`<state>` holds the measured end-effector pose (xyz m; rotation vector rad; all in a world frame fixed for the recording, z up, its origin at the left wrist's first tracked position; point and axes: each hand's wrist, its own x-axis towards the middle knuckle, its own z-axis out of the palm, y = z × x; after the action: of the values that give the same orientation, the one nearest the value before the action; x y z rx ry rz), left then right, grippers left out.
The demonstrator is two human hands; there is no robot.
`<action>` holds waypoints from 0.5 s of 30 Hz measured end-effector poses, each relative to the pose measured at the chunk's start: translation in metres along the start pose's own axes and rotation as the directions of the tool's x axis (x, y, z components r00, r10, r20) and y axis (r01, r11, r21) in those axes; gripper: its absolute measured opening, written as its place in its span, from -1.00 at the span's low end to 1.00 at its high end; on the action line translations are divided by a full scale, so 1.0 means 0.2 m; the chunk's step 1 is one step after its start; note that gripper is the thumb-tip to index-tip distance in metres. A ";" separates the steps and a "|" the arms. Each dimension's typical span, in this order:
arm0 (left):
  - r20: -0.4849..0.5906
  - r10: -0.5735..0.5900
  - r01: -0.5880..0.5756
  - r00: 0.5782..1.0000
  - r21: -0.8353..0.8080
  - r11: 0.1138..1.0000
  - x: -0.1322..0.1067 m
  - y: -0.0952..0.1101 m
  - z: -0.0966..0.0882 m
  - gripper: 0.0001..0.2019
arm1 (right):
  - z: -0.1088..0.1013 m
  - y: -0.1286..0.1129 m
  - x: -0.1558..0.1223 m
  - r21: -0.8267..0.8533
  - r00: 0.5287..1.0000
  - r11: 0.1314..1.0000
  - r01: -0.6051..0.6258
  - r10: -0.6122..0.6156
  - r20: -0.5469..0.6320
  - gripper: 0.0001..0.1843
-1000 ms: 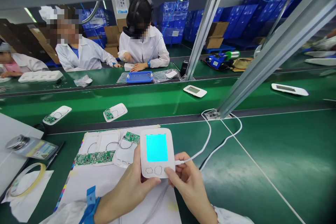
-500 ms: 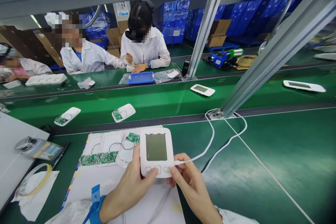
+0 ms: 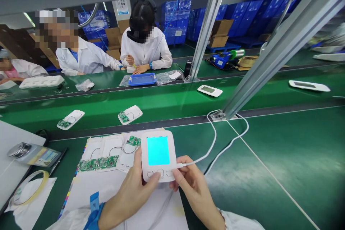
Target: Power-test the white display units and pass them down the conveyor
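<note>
Head view: left hand (image 3: 134, 188) clasps and right hand (image 3: 194, 185) pinches the white device (image 3: 158, 168) above the paper sheet (image 3: 94, 194) on the bench (image 3: 269, 151), cable (image 3: 198, 160) plugged in, screen (image 3: 158, 150) lit, while three circuit-board units (image 3: 110, 162) lie open.

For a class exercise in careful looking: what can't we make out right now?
Head view:
- White device: its back faces away from the camera.
- Left hand: most fingertips hidden behind the device.
- Silver-topped container: label wording too small.
- Person at far left: cut off by the picture's edge.
</note>
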<state>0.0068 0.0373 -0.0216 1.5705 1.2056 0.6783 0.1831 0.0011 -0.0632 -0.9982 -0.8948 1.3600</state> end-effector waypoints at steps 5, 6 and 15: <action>-0.012 0.004 -0.003 1.000 0.016 1.000 0.00 0.01 0.00 -0.39 | 0.00 -0.01 0.00 0.008 1.000 1.000 -0.001 0.001 -0.011 -0.61; -0.014 0.007 -0.007 1.000 0.017 1.000 0.00 0.01 0.00 -0.40 | 0.00 -0.01 0.00 0.006 1.000 1.000 0.000 0.000 -0.017 -0.61; 0.032 -0.115 0.118 0.993 -0.392 0.912 0.08 -0.01 -0.08 -0.36 | 0.01 -0.02 0.01 -0.024 0.999 1.000 0.011 -0.012 -0.034 -0.54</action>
<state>-0.0019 0.0571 -0.0202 1.1551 1.0678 0.7800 0.1830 0.0025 -0.0598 -1.0305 -0.8919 1.3210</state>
